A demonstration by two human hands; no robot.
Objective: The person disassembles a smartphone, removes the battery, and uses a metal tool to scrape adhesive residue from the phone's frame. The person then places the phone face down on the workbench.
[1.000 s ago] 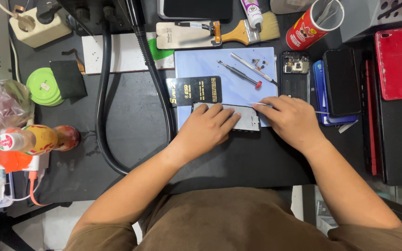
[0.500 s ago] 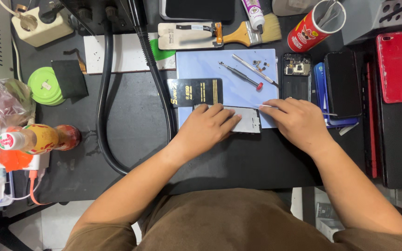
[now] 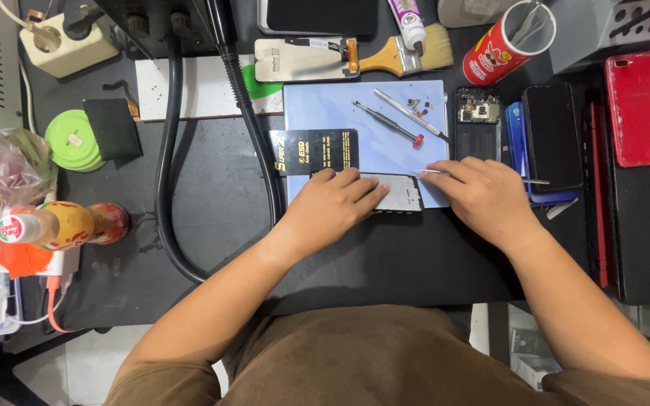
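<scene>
A phone screen panel (image 3: 400,192) lies at the near edge of a pale blue work mat (image 3: 385,124). My left hand (image 3: 336,207) rests flat on the panel's left part, pressing it down. My right hand (image 3: 483,192) sits just right of the panel and pinches thin metal tweezers (image 3: 536,181) whose tip points toward the panel's right end. A black and gold card (image 3: 314,150) lies beside my left fingers. On the mat above are a screwdriver (image 3: 389,122), a metal pry tool (image 3: 408,113) and several tiny parts.
An opened phone body (image 3: 478,120), a dark phone (image 3: 554,135) and a red phone (image 3: 637,109) lie to the right. A brush (image 3: 408,54), a red can of tools (image 3: 505,45), a thick black hose (image 3: 171,173), green tape rolls (image 3: 73,139) and bottles (image 3: 62,224) surround the mat.
My right hand has shifted slightly right, away from the panel's end. My left hand stays pressed on the panel.
</scene>
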